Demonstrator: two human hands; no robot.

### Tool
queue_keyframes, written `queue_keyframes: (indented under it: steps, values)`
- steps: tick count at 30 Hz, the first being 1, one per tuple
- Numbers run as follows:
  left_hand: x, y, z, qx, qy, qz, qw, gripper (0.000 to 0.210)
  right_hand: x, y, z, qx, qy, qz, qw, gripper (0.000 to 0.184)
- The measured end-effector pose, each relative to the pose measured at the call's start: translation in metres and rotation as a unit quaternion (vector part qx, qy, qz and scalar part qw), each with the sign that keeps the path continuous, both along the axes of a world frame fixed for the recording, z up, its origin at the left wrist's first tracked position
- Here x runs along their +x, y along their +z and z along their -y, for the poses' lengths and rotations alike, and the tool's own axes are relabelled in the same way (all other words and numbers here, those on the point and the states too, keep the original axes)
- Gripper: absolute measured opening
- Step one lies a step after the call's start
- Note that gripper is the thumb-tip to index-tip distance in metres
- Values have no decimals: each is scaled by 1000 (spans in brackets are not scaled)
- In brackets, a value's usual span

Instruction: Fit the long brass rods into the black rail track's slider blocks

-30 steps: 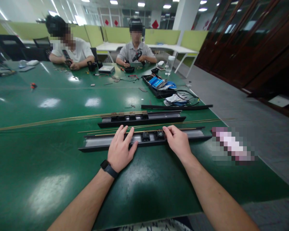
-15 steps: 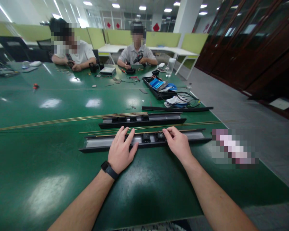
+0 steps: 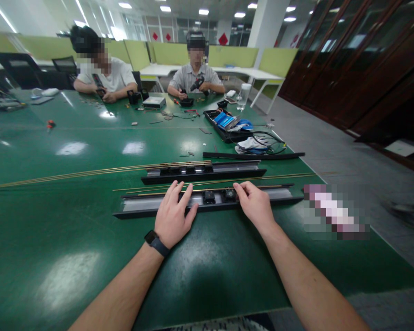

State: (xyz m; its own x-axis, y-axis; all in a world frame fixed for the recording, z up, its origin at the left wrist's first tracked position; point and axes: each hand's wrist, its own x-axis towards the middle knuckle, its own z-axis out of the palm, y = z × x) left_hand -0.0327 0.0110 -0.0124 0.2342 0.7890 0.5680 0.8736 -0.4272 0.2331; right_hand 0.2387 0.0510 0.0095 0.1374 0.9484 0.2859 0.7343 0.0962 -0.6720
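Observation:
A long black channel (image 3: 138,213) with a pale inner face lies crosswise before me, and small black blocks (image 3: 209,197) sit inside it. My left hand (image 3: 174,218) rests over the channel's left half with its fingers spread, nothing gripped. Along the channel's far side runs a thin brass rod (image 3: 215,189). Thumb and index finger of my right hand (image 3: 257,204) are pinched together on this rod beside the right-hand block; the exact contact is partly hidden by the fingers. Just behind, more thin brass rods (image 3: 283,177) lie on the green table (image 3: 124,262).
A second black channel (image 3: 207,175) with blocks lies farther back, several brass rods (image 3: 72,174) reaching left from it. Beyond are a black strip (image 3: 255,156), cables with a glove (image 3: 253,145), and a black tray (image 3: 221,131). Two people sit across the table, one holding a power drill (image 3: 197,83).

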Motion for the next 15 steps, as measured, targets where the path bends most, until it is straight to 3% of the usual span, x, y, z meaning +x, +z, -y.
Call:
queue_keyframes:
  steps: [15]
  values:
    - [0,0,0,-1,-1,-1,1000,59,0,0,1,-2,-4,-3,1000,46]
